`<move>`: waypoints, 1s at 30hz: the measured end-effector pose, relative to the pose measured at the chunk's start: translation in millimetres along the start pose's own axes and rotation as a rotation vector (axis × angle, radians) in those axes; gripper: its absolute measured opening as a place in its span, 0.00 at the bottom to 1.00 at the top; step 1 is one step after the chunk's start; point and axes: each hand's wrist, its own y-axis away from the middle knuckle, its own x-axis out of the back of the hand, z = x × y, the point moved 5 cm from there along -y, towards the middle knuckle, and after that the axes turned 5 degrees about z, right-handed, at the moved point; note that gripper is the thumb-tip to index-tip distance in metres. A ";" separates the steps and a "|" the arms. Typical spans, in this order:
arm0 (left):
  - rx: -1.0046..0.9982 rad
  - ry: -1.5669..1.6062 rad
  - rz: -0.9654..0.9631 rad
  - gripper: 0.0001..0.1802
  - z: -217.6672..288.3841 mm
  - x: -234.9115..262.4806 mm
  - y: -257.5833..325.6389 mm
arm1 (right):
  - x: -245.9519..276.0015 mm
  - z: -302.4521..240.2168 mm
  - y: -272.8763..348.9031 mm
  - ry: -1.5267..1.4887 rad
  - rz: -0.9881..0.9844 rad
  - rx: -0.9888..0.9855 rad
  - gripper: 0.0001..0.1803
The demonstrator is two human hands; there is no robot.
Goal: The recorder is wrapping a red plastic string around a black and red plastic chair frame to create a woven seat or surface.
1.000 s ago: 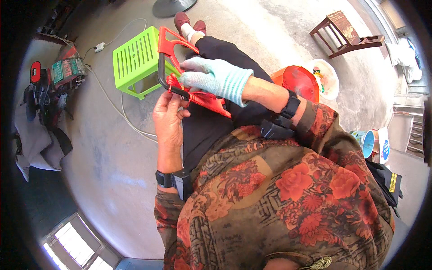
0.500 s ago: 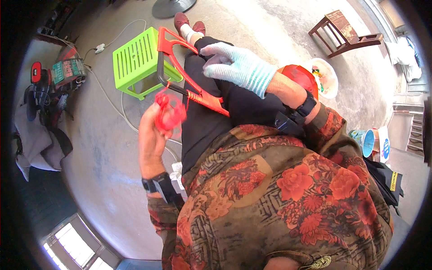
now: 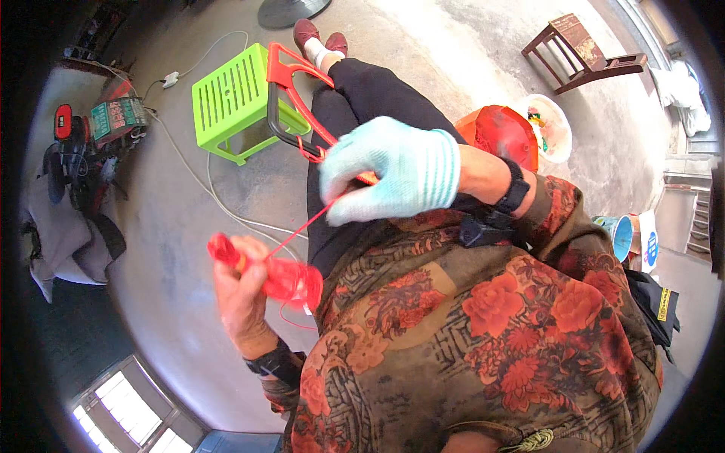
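Note:
My bare left hand (image 3: 243, 298) grips a bundle of red cord (image 3: 293, 281) at the lower left of my lap, blurred by motion. From the bundle a strand of cord (image 3: 300, 228) runs taut up to my right hand (image 3: 396, 170), which wears a pale blue-green knit glove and pinches it between thumb and fingers. An orange frame with a black bar (image 3: 300, 106) lies across my dark trousers (image 3: 393, 87). Some red cord is wound on the black bar, and the glove hides the near end of the frame.
A green plastic stool (image 3: 230, 94) stands left of my legs, near a white cable (image 3: 215, 192) on the floor. To the right are a red container (image 3: 502, 136), a white tub (image 3: 557, 132) and a wooden stool (image 3: 578, 45). Machinery (image 3: 79, 158) sits far left.
My left hand has moved down and left with the cord bundle. My right hand has come down and left over the frame and closed on the cord, now stretched between both hands.

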 end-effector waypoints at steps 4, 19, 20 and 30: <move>0.026 -0.105 0.197 0.16 -37.8 -23.6 -37.6 | -0.4 20.0 31.2 -0.093 0.008 -0.266 0.11; -0.169 -0.137 0.225 0.23 -53.2 -42.5 -79.9 | 32.5 -3.0 19.5 -0.014 0.235 -0.313 0.12; -0.147 -0.070 0.310 0.22 -41.0 -45.6 -71.5 | 37.6 -1.3 15.4 -0.129 0.210 -0.339 0.11; 0.005 -0.696 0.112 0.10 -42.9 -39.9 -101.4 | 23.8 80.3 -28.9 0.746 0.102 0.067 0.13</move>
